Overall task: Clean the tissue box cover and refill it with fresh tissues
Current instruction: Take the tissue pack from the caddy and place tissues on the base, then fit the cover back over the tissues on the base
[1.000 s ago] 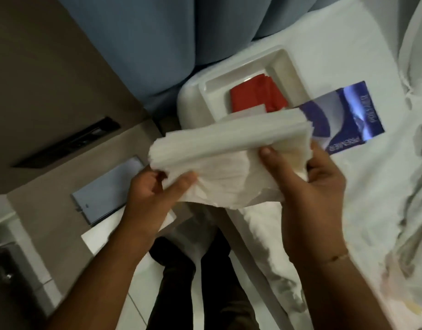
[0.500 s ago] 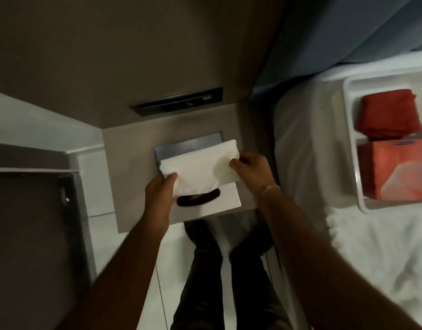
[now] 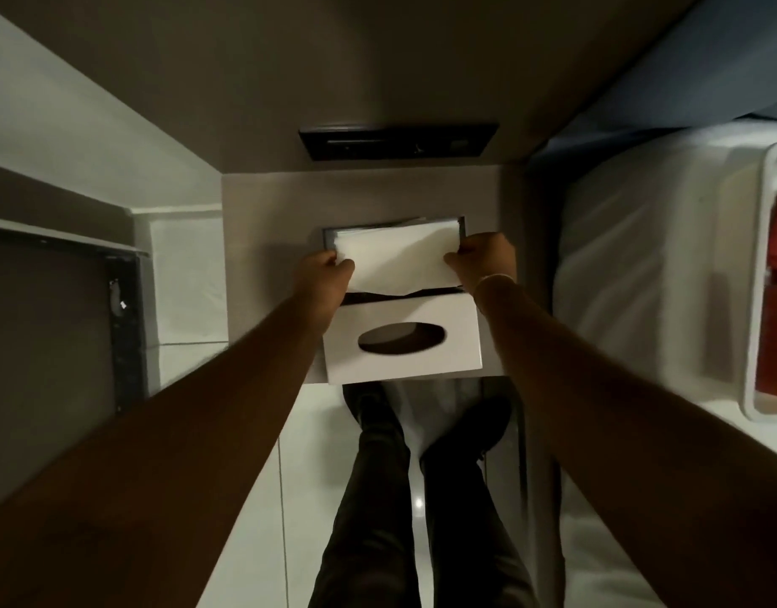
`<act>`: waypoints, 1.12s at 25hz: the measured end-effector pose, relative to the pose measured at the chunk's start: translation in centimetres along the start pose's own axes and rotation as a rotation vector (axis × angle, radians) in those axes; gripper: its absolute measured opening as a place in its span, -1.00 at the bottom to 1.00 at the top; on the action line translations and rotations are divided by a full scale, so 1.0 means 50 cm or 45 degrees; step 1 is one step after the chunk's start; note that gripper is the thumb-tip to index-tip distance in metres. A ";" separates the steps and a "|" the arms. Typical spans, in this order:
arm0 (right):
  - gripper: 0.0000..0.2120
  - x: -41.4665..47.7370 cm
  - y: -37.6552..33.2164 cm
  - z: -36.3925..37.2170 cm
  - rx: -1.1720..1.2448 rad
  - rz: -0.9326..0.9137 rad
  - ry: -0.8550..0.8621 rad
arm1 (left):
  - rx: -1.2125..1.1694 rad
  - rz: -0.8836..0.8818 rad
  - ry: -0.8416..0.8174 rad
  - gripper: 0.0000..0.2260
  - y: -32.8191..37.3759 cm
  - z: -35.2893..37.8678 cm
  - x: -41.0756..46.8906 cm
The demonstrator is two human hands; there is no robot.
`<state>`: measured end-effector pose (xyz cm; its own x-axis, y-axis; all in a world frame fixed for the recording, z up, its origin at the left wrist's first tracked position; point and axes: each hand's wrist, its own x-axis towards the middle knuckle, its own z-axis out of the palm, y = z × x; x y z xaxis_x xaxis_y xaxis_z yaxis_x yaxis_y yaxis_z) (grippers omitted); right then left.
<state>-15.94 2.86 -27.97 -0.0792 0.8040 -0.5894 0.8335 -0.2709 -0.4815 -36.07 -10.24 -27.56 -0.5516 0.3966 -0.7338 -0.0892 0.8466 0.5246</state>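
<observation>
On nightstand: both hands' fingers pinch tissue stack ends over tray.

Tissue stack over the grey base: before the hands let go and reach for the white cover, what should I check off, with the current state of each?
1. Both hands grip the stack: left hand and right hand pinch the tissue stack at its ends: ok.
2. Stack lined up with the grey base: roughly: ok.
3. Stack fully seated flat: cannot tell.
4. Front edge tidy: it hangs ragged: not ok.
5. White cover within reach, oval slot up: ok.
6. Cover inside clean: cannot tell.
</observation>
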 end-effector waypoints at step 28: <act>-0.31 -0.155 0.142 0.051 0.412 0.254 0.120 | 0.044 0.148 0.480 -0.75 -0.168 -0.038 -0.083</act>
<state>-10.80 -6.66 -28.47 0.1305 0.7595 -0.6373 0.6106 -0.5680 -0.5519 -34.61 -19.67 -28.10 -0.8228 0.3377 -0.4571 0.0163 0.8180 0.5750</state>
